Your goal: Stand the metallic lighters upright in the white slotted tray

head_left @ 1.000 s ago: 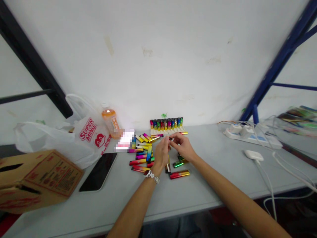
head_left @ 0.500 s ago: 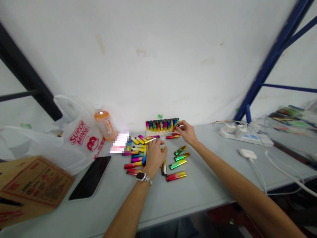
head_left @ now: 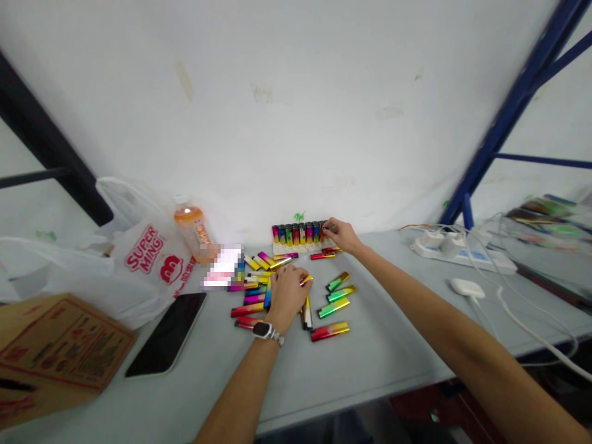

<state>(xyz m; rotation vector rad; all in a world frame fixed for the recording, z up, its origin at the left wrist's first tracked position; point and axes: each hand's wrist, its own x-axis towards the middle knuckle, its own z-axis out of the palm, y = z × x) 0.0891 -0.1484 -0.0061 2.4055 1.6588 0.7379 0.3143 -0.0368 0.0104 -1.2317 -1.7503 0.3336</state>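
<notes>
A row of colourful lighters (head_left: 296, 234) stands upright in a white holder (head_left: 289, 249) against the wall. At the row's right end, my right hand (head_left: 345, 237) is closed in a pinch on a lighter, mostly hidden by the fingers. My left hand (head_left: 288, 297), wearing a watch (head_left: 263, 330), rests low over a loose pile, its fingers curled around a red and gold lighter (head_left: 306, 280). Yellow, purple and red lighters (head_left: 250, 309) lie left of it, partly covered. To its right lie green-gold lighters (head_left: 333, 307) and a red-yellow one (head_left: 330, 331).
On the left are a cardboard box (head_left: 65, 348), a white plastic bag (head_left: 139, 265), a dark phone (head_left: 166, 336) and an orange drink bottle (head_left: 192, 228). A power strip (head_left: 462, 254), white charger (head_left: 467, 288) and cables lie on the right. Blue shelf posts (head_left: 499, 117) rise behind.
My right hand has moved slightly left, closer to the row's right end with its lighter. The left hand stays over the pile, with a red and gold lighter now showing at its fingertips.
</notes>
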